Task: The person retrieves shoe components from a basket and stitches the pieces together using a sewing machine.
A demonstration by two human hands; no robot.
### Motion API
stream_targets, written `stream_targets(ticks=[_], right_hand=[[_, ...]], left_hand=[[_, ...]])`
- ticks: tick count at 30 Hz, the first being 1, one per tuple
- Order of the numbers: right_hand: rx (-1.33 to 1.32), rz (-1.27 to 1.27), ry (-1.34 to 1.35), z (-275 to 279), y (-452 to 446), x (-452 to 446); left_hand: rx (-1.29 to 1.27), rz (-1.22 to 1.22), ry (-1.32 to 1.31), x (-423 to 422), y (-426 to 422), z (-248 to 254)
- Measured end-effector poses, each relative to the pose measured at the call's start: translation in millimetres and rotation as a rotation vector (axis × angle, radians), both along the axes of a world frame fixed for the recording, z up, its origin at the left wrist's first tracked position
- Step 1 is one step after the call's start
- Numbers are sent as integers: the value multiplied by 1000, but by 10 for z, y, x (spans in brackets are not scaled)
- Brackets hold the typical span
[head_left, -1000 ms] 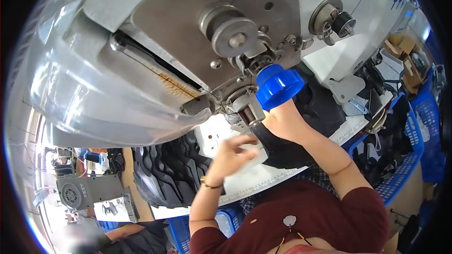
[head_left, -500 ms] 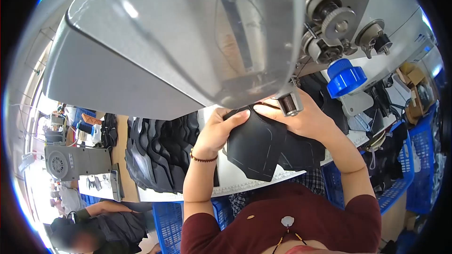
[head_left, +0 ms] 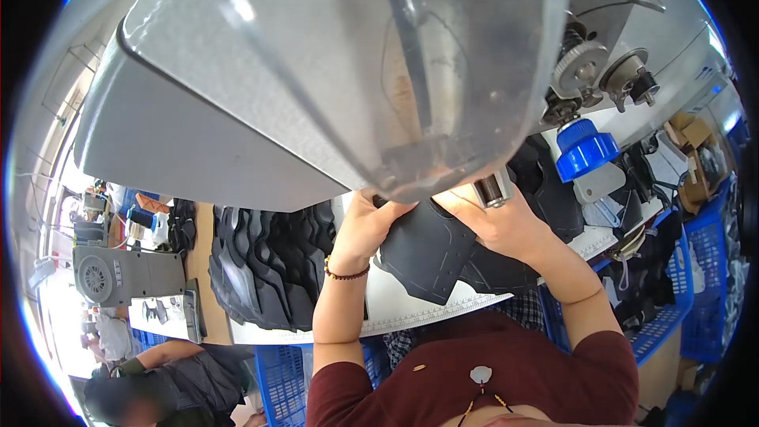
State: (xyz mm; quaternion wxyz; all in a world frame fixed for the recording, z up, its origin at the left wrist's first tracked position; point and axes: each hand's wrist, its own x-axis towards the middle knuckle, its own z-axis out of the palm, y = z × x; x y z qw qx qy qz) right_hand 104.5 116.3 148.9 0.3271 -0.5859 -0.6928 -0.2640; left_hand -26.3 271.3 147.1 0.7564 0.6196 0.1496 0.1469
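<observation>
A flat black panel (head_left: 423,249) with pale stitch-like lines and an angular lower edge lies below the head of a sewing machine (head_left: 229,134). My left hand (head_left: 360,229) grips the panel's upper left edge, thumb bent on top. At its upper right, my right hand (head_left: 498,221) holds the same panel from above. The machine head and its clear cover (head_left: 474,55) hide the fingertips of both hands, and the needle cannot be seen. More black panels (head_left: 506,269) lie under and to the right of the held one.
Rows of overlapping black pieces (head_left: 269,261) cover the table's left part. A ruler strip (head_left: 443,312) runs along the white table's front edge. A blue knob (head_left: 587,150) sticks out at right. Blue baskets (head_left: 668,320) stand beside the table. Another person (head_left: 190,383) sits at lower left.
The machine head appears shifted right and slightly down in my view. Both hands have drawn a little further under its cover, and the panel has turned slightly.
</observation>
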Motion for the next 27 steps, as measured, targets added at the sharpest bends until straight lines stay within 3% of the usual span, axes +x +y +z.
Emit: stream_targets(ticks=[7, 10, 20, 27], right_hand=[[-16, 2, -17, -15, 8, 19], [-55, 20, 102, -13, 9, 15], [27, -38, 26, -34, 18, -55], [21, -81, 37, -73, 50, -99]], left_hand=[[9, 49, -41, 35, -68, 34], [-27, 50, -53, 45, -62, 17], [-2, 78, -42, 44, -52, -12], [-137, 50, -21, 36, 45, -12]])
